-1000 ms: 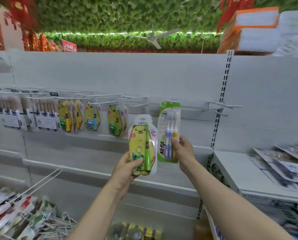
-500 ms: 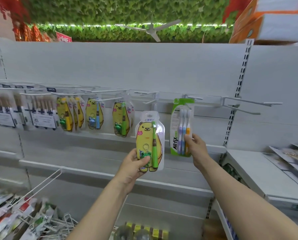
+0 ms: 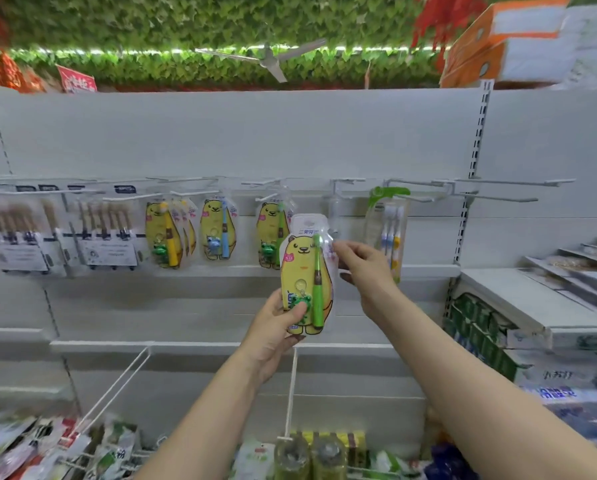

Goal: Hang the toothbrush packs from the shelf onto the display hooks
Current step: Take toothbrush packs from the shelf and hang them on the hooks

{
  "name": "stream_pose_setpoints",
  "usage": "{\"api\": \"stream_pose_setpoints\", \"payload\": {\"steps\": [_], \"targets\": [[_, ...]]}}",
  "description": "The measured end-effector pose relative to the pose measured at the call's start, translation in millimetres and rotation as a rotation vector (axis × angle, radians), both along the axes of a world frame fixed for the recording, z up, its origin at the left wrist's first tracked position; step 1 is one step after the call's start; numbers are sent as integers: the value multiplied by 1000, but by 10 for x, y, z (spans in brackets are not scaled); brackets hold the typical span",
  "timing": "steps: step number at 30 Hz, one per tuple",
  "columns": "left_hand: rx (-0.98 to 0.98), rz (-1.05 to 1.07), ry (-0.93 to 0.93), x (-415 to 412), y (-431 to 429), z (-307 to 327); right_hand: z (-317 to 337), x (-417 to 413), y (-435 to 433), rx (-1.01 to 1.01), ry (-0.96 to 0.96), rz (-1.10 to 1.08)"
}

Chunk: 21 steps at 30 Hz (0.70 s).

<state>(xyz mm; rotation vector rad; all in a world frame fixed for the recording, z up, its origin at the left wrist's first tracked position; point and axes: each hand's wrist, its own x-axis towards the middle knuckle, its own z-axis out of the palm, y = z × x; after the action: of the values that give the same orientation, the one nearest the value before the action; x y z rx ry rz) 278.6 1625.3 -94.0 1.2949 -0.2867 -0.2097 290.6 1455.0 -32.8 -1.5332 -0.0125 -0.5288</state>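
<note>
**Bear pack held up just under the hook rail**

Your left hand [image 3: 276, 330] gripped the bear toothbrush pack [image 3: 302, 268] by its lower end, with the thumb across the front beside the green frog charm [image 3: 306, 298] and the fingers behind. You held the pack upright in front of the back panel. Its top sat just below the row of display hooks [image 3: 498, 182] and was not on any of them. A bare hook [image 3: 347, 181] stood above it and slightly to the right.

Your right hand [image 3: 366, 271] reached in to the pack's upper right edge. Its fingertips [image 3: 340, 245] lay lightly bent at the clear plastic rim. Through the blur I could not tell whether they pinched the rim or merely touched it.

Just right of that hand, the green-topped three-brush pack [image 3: 390, 233] hung on the rail, apart from both hands. To the left hung more bear packs [image 3: 217, 233], the nearest partly hidden behind the one you held. Farther left hung brown-handled brush packs [image 3: 106, 233]. Low on the left, loose packets [image 3: 13, 441] lay by a wire basket [image 3: 117, 386].
</note>
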Motion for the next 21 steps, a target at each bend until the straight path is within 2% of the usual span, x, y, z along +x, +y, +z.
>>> {"api": "stream_pose_setpoints", "payload": {"steps": [9, 21], "targets": [[-45, -32, -90, -162, 707, 125, 222, -291, 782, 50, -153, 25], [-80, -37, -129, -16, 898, 270, 359, -4, 986, 85, -146, -16]]}}
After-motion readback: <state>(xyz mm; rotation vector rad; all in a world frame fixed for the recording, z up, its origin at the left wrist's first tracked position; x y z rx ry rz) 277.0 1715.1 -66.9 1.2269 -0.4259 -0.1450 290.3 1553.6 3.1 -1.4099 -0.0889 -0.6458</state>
